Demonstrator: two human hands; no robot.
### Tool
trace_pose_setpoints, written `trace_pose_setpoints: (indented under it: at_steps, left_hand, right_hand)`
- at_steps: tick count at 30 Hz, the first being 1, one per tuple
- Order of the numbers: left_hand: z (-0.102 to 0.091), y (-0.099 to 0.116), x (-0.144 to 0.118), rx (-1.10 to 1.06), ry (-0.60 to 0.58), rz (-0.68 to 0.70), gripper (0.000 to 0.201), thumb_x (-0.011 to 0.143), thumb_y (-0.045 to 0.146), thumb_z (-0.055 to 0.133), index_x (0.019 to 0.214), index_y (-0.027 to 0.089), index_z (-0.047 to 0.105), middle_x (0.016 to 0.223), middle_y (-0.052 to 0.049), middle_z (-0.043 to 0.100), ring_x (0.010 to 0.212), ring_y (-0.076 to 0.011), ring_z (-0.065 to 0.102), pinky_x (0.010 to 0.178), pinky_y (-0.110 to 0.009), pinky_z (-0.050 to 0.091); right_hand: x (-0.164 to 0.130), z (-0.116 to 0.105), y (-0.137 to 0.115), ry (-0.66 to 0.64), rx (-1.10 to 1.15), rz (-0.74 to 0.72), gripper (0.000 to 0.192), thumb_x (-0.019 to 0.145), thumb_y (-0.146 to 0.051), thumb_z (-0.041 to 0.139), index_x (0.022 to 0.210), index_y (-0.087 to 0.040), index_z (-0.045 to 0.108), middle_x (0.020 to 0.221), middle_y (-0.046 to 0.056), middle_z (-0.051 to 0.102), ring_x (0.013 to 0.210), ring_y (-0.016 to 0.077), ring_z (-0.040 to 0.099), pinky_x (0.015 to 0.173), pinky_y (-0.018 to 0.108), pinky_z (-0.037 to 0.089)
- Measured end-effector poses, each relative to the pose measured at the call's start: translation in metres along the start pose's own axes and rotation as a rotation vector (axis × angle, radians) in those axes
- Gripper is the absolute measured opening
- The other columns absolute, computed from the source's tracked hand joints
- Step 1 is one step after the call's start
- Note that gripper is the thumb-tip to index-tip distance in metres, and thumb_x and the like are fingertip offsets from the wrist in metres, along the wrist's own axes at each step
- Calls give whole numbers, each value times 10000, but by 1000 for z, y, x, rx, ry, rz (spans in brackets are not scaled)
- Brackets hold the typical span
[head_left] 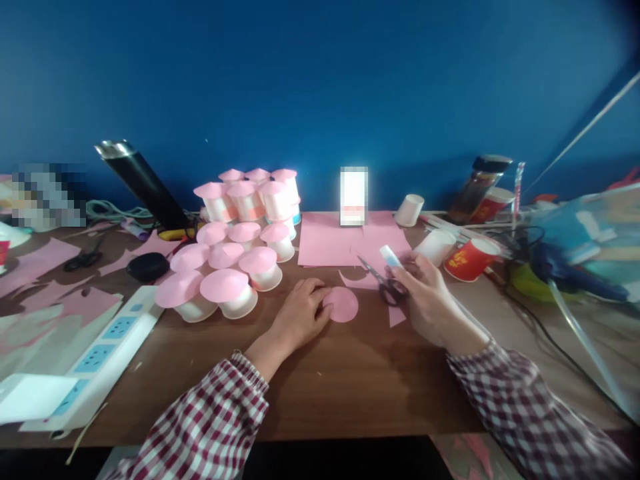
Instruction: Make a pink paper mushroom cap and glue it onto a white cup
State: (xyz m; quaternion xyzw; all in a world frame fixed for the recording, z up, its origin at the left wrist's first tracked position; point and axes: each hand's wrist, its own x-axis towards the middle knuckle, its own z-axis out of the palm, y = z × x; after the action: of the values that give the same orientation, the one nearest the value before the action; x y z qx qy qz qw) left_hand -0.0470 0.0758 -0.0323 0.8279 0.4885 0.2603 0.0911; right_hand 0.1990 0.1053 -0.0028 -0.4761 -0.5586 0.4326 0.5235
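Bare brown wood along the front edge of the tabletop [340,400], between the red-and-white checked sleeves [215,413]: there's the open lane! Towards the back edge it tightens, with a flat pink paper disc [345,305] at the left hand [301,308], black-handled metal scissors [391,290] beside the right hand [425,290]. Left side blocked: massed white cups under pink paper cones [225,285], then a long white power strip [104,363] slanting towards the front-left corner. Right? A tilted red paper cup [471,259] stands guard, but bare wood opens just in front of it.
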Motion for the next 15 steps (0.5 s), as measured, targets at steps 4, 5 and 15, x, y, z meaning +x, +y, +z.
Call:
trace_pose_setpoints:
  at_steps: [4,5,15]
  left_hand:
    - [0,3,3,3,-6,-66,277,814,288,548,1038,148,633,1072,-102,562,1014,-228,506,916,-368,421]
    - [-2,4,5,1,-21,-86,276,809,295,558,1031,150,637,1076,-102,562,1016,-230,509,915,-366,421]
    - [-15,14,18,76,-201,-293,278,757,330,593,997,189,603,991,-92,567,954,-250,556,830,-354,420]
  right_hand:
    - [10,-18,7,45,-539,-145,264,858,-385,516,1006,-176,580,927,76,674,808,217,634,670,303,475]
    - [12,-23,9,57,-678,-157,260,876,-375,485,1000,-172,590,904,77,680,788,219,636,661,300,469]
    - [9,-62,8,103,-1065,-252,254,842,-291,518,1043,-193,638,976,102,671,866,251,603,697,297,430]
